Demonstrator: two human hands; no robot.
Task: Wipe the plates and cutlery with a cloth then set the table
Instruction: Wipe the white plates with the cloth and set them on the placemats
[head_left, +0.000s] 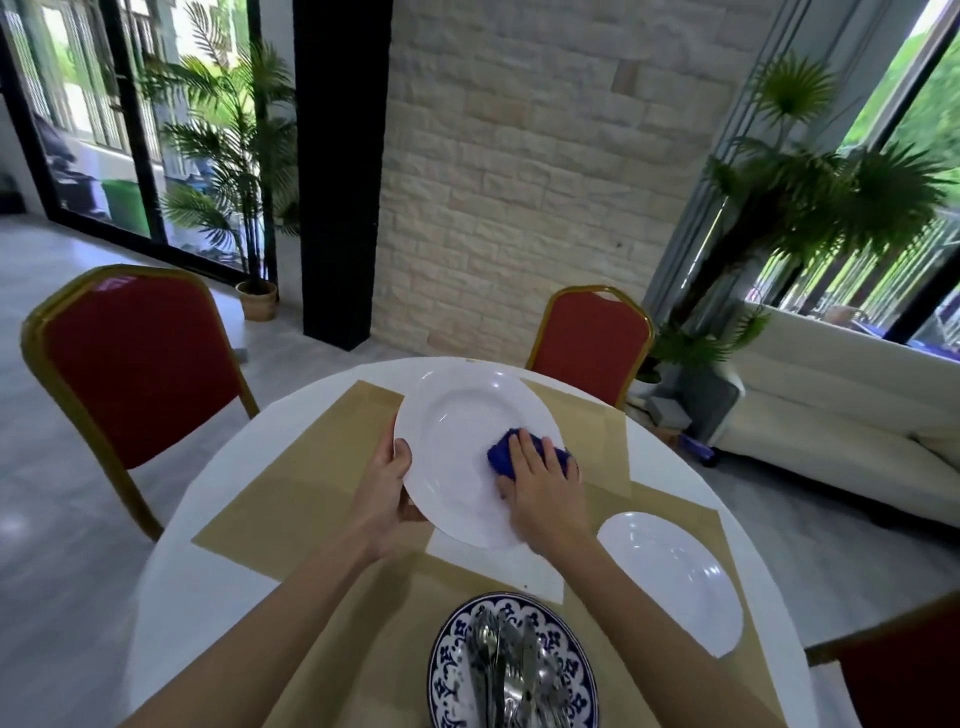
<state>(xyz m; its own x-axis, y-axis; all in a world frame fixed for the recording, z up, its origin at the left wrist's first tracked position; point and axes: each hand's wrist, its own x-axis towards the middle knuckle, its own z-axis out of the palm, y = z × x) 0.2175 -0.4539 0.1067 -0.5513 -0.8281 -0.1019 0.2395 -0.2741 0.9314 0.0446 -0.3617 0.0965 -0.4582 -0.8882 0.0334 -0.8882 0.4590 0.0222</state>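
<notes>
A large white plate (457, 431) is held tilted above the round table. My left hand (387, 483) grips its left rim, thumb on top and fingers underneath. My right hand (540, 483) lies flat with straight fingers on a blue cloth (504, 457), pressing it against the plate's inner right side. A second white plate (675, 577) lies on a tan placemat at the right. Close to me a blue-and-white patterned plate (457, 644) carries several pieces of silver cutlery (509, 670).
The round white table (197, 582) has tan placemats (306, 483) across it. Red chairs with gold frames stand at the left (135, 364), behind the table (592, 343) and at the lower right (904, 670). A white sofa (841, 415) stands at the right.
</notes>
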